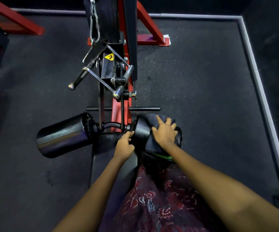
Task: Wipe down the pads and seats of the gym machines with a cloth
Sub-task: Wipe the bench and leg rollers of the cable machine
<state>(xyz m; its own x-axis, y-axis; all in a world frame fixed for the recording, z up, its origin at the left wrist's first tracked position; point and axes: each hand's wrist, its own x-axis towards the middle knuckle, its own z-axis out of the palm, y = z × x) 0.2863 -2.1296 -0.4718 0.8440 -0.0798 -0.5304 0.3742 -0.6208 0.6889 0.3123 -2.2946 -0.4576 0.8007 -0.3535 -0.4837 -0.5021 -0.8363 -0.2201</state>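
A dark cloth is draped over the right black roller pad of a red-framed gym machine. My right hand lies flat on the cloth with its fingers spread, pressing it against the pad. My left hand reaches to the pad's inner end and its fingers curl round the black bar there, just above the black seat. The left roller pad is bare and shiny.
A chrome V-shaped cable handle hangs from a chain just beyond the pads. A black crossbar sticks out of the red frame. Dark rubber floor lies around, with a grey skirting edge on the right.
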